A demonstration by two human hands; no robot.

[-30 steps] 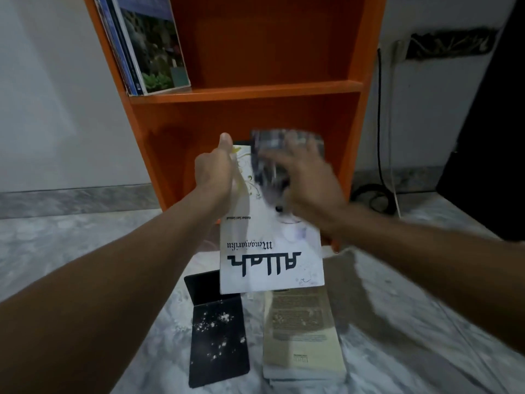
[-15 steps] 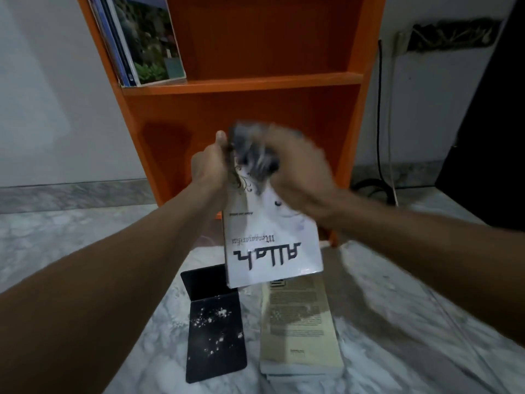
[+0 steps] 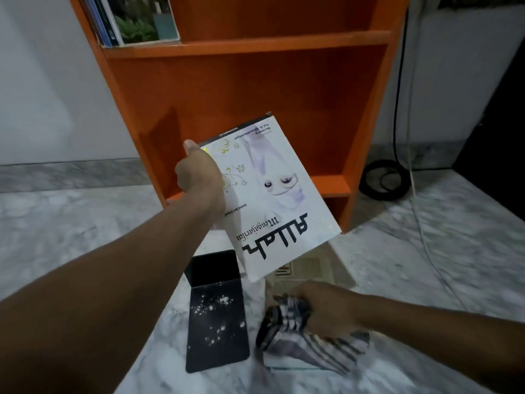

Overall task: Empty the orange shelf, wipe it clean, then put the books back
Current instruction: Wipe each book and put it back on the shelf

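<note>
My left hand grips a white book by its left edge and holds it upside down in front of the orange shelf. The shelf's lower compartment behind the book holds nothing. Low on the right, my right hand grips a striped grey-and-white cloth that lies on a beige book on the floor. Several books lean in the upper compartment at the left.
A black book speckled with white dust lies on the marble floor left of the beige book. A coiled black cable and cords hang by the wall right of the shelf. Something dark stands at the far right.
My right hand has come off the white book's cover and dropped with the cloth onto the beige book on the floor. The left hand still holds the white book up.
</note>
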